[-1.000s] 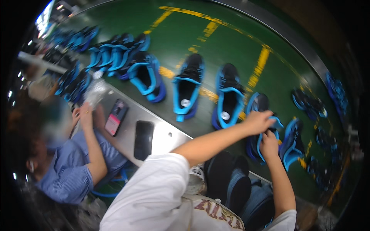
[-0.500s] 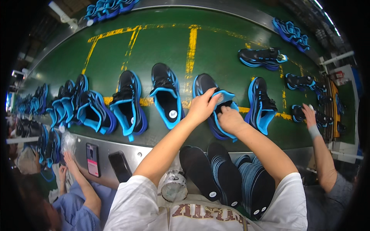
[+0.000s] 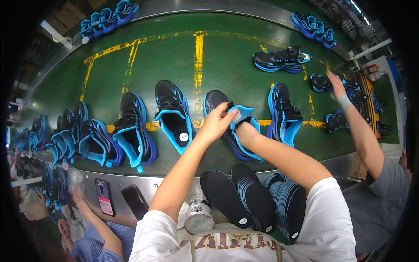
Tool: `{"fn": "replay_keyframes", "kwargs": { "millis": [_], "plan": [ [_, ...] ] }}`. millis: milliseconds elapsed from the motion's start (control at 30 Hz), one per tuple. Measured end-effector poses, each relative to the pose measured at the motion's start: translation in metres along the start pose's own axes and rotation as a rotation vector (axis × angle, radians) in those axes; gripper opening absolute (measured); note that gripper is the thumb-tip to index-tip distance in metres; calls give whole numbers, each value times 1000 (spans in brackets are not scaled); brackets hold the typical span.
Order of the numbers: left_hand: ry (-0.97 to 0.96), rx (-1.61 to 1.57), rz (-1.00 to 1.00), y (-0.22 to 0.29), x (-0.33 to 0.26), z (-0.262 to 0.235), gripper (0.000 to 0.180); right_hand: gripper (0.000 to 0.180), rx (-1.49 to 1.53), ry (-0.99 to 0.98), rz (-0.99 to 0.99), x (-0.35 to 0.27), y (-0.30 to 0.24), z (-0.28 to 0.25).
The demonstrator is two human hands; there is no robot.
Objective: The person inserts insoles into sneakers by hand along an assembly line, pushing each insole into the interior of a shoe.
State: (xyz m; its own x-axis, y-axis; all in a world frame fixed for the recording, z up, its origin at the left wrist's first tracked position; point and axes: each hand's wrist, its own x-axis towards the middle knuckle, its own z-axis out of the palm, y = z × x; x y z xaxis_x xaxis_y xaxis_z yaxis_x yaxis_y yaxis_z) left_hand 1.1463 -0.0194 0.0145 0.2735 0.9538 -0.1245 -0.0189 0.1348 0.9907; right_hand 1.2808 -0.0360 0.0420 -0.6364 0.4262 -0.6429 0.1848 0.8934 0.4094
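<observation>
A black sneaker (image 3: 215, 100) with blue trim lies on the green belt, its toe pointing away from me. My left hand (image 3: 216, 121) pinches the light-blue tongue (image 3: 241, 113) and pulls it up from the opening. Inside the shoe sits my right hand (image 3: 247, 134), in past the knuckles, so its fingers are hidden. To the left lies a matching sneaker (image 3: 171, 102) with a dark insole visible inside. Another sneaker (image 3: 281, 109) lies to the right. Stacks of black and blue insoles (image 3: 253, 196) stand between my arms, at the metal edge.
More sneakers (image 3: 131, 126) line the belt leftward, and one (image 3: 279, 60) lies sideways farther off. Two phones (image 3: 104, 197) and a wrapped roll (image 3: 199, 216) rest along the metal edge (image 3: 168, 180). A co-worker's arm (image 3: 360, 126) reaches in at right; another's hand (image 3: 80, 201) is at left.
My right hand has gone deeper into the shoe, while my left keeps its hold on the tongue. The view has shifted slightly. At right, the co-worker's hand has moved farther over the belt.
</observation>
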Motion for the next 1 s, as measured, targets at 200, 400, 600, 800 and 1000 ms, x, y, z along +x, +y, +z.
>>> {"fn": "replay_keyframes", "kwargs": {
  "millis": [200, 400, 600, 800, 1000],
  "plan": [
    [256, 196, 165, 25, -1, 31, 34, 41, 899, 34, 169, -6, 12, 29],
    [506, 623, 525, 12, 2, 67, 27, 39, 565, 141, 258, 56, -6, 68],
    [421, 751, 661, -1, 6, 56, 29, 40, 585, -44, 354, 75, 4, 65],
    [484, 717, 532, 0, 9, 46, 29, 41, 580, -69, 161, 39, 29, 33],
    [658, 525, 324, -3, 9, 34, 43, 54, 882, -286, -125, -47, 34, -26]
  ]
}}
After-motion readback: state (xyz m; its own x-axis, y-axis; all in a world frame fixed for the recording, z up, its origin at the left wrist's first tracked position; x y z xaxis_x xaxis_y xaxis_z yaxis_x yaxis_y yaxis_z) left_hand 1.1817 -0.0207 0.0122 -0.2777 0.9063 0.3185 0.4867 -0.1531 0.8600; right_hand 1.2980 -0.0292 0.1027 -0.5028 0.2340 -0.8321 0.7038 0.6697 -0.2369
